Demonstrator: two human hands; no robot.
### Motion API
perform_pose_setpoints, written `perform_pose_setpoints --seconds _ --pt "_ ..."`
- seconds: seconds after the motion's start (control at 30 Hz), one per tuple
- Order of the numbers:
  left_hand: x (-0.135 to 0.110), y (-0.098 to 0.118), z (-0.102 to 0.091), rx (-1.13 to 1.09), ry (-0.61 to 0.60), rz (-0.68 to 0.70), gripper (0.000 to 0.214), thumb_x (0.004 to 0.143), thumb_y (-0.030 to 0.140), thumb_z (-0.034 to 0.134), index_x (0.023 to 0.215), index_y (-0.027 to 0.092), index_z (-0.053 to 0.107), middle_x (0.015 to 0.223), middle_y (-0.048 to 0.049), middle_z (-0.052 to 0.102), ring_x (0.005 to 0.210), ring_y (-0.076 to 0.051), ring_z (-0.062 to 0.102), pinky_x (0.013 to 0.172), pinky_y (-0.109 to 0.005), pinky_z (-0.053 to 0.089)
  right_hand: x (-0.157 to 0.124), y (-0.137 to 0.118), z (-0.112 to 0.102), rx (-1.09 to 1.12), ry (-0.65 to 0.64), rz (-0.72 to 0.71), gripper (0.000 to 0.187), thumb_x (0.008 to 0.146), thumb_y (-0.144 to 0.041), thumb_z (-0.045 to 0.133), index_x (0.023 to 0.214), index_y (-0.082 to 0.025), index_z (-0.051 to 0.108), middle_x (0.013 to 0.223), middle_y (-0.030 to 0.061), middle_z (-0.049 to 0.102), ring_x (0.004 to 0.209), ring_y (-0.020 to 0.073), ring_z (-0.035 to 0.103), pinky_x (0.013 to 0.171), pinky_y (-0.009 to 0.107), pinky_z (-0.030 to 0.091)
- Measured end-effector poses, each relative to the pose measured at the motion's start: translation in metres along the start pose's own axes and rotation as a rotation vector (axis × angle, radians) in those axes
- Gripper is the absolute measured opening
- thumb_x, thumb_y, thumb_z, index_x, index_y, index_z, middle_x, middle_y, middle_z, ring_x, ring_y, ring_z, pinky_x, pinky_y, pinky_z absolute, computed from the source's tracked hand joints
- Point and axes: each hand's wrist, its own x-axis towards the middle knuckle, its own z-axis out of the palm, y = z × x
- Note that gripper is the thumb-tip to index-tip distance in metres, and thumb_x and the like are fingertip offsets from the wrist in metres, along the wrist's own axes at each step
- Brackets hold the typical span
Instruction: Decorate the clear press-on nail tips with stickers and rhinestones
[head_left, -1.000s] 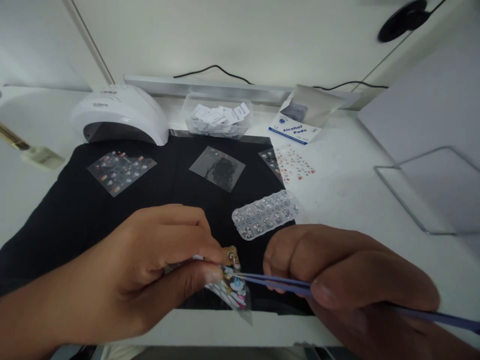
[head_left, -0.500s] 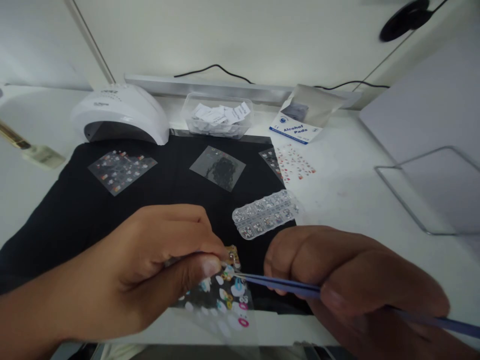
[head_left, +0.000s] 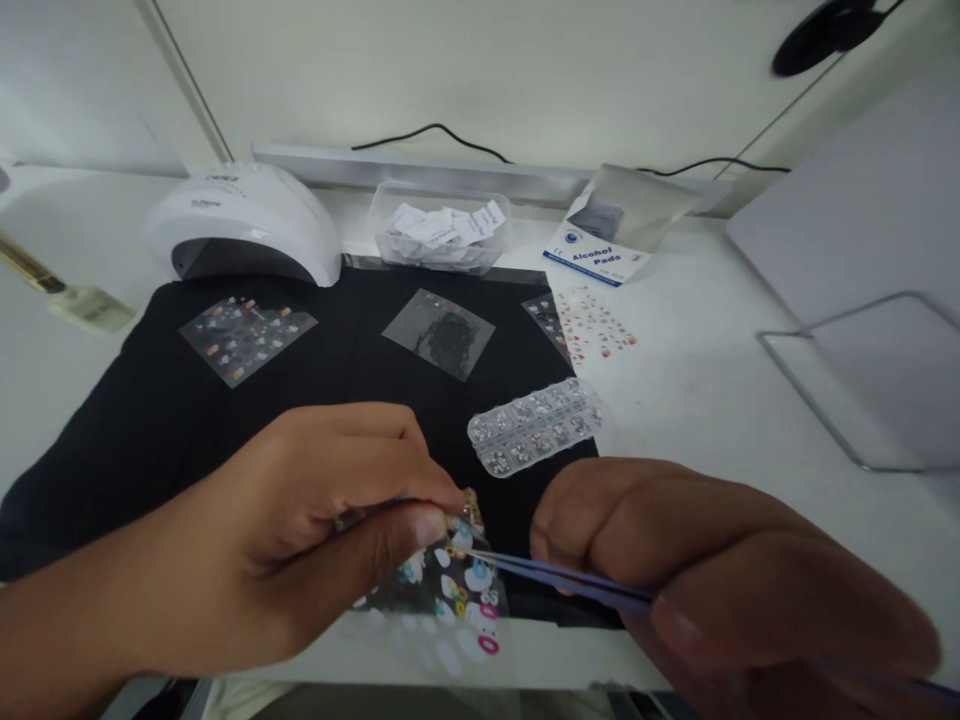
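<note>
My left hand [head_left: 337, 540] pinches the upper edge of a clear sticker sheet [head_left: 450, 625] between thumb and forefinger. The sheet carries small white, blue, gold and pink designs and hangs over the front edge of the black cloth. My right hand [head_left: 712, 560] is closed around a pair of blue-purple tweezers [head_left: 577, 578], which point left. Their tips touch or hover just above the sheet, close to my left thumb; whether a sticker is between them I cannot tell. Beyond my hands lies a clear compartment case [head_left: 536, 425] of tiny shiny gems.
On the black cloth [head_left: 352, 370] lie more sticker sheets [head_left: 247, 335]. Behind them stand a white nail lamp [head_left: 247, 215], a clear plastic box [head_left: 442, 235] of white packets and an alcohol pads box [head_left: 607, 245]. A wire stand [head_left: 840, 430] is at right, a small bottle [head_left: 90, 308] at left.
The tweezers' tips have shifted very slightly on the sheet, and my right hand has moved a little right and down. My left hand keeps its pinch. The whole view has shifted slightly.
</note>
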Motion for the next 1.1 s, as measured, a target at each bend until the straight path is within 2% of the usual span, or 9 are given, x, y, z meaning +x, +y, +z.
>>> perform_pose_setpoints --seconds 0.1,0.17,0.27,0.33,0.47,0.6,0.73,0.97,1.1 --pt "0.000 0.000 0.000 0.003 0.000 -0.001 0.016 0.099 0.015 0.054 0.103 0.019 0.070 0.080 0.0032 0.062 0.066 -0.003 0.059 0.058 -0.011 0.045 -0.002 0.000 -0.001 -0.043 0.029 -0.082 0.027 0.101 -0.029 0.048 0.086 -0.020 0.068 0.068 0.0022 0.061 0.053 0.0145 0.062 0.053 0.032 0.060" --pt "0.000 0.000 0.000 0.005 0.001 0.000 0.016 0.099 0.014 0.055 0.101 0.019 0.070 0.080 0.0034 0.061 0.067 -0.003 0.060 0.059 -0.011 0.045 -0.001 -0.001 0.002 -0.058 0.011 -0.080 0.026 0.100 -0.032 0.053 0.081 -0.020 0.067 0.066 0.0018 0.061 0.053 0.0150 0.063 0.052 0.032 0.060" --pt "0.000 -0.001 0.001 0.010 0.011 0.004 0.016 0.097 0.012 0.056 0.099 0.020 0.070 0.080 0.0041 0.062 0.066 -0.003 0.059 0.058 -0.011 0.045 0.003 -0.004 0.008 -0.118 0.129 -0.065 0.034 0.097 -0.032 0.059 0.066 -0.019 0.061 0.061 0.0012 0.060 0.053 0.0152 0.064 0.050 0.032 0.060" --pt "0.001 -0.001 0.001 0.005 0.013 0.005 0.016 0.096 0.011 0.057 0.097 0.021 0.070 0.080 0.0042 0.062 0.065 -0.003 0.059 0.056 -0.012 0.044 0.005 -0.006 0.011 -0.105 0.184 -0.065 0.034 0.096 -0.031 0.061 0.063 -0.019 0.061 0.056 -0.0010 0.056 0.048 0.0134 0.060 0.047 0.030 0.058" --pt "0.002 -0.002 0.001 -0.014 0.016 0.016 0.015 0.096 0.011 0.058 0.096 0.020 0.070 0.079 0.0035 0.062 0.064 -0.004 0.060 0.055 -0.012 0.045 0.012 -0.007 0.010 -0.050 0.085 -0.007 0.023 0.091 -0.027 0.068 0.070 -0.019 0.064 0.052 -0.0027 0.053 0.047 0.0133 0.057 0.046 0.028 0.055" --pt "0.002 0.000 0.000 -0.024 0.002 0.019 0.016 0.096 0.011 0.058 0.100 0.018 0.071 0.079 0.0035 0.062 0.064 -0.003 0.060 0.057 -0.010 0.045 0.019 -0.008 0.007 -0.029 0.062 0.006 0.027 0.095 -0.030 0.063 0.070 -0.019 0.064 0.050 -0.0033 0.052 0.043 0.0117 0.054 0.045 0.027 0.052" --pt "0.002 0.001 -0.001 -0.027 -0.019 0.018 0.016 0.096 0.010 0.058 0.099 0.016 0.072 0.079 0.0029 0.062 0.064 -0.002 0.059 0.056 -0.010 0.044 0.019 -0.007 0.004 -0.040 -0.027 0.039 0.022 0.093 -0.032 0.065 0.074 -0.020 0.067 0.055 -0.0026 0.056 0.045 0.0122 0.057 0.046 0.028 0.052" --pt "0.002 0.002 -0.001 -0.039 -0.022 0.016 0.017 0.096 0.010 0.056 0.098 0.016 0.072 0.079 0.0020 0.063 0.067 -0.005 0.061 0.059 -0.013 0.046 0.011 0.000 -0.009 -0.017 -0.101 0.014 0.023 0.098 -0.029 0.055 0.085 -0.020 0.071 0.067 0.0032 0.063 0.056 0.0158 0.065 0.051 0.030 0.058" --pt "0.001 0.000 -0.001 -0.036 -0.034 0.014 0.017 0.096 0.010 0.057 0.100 0.016 0.072 0.080 0.0028 0.063 0.068 -0.004 0.061 0.060 -0.012 0.046 0.008 0.000 -0.010 -0.030 -0.123 0.010 0.021 0.099 -0.027 0.054 0.085 -0.020 0.068 0.070 0.0026 0.063 0.055 0.0142 0.064 0.052 0.029 0.057"
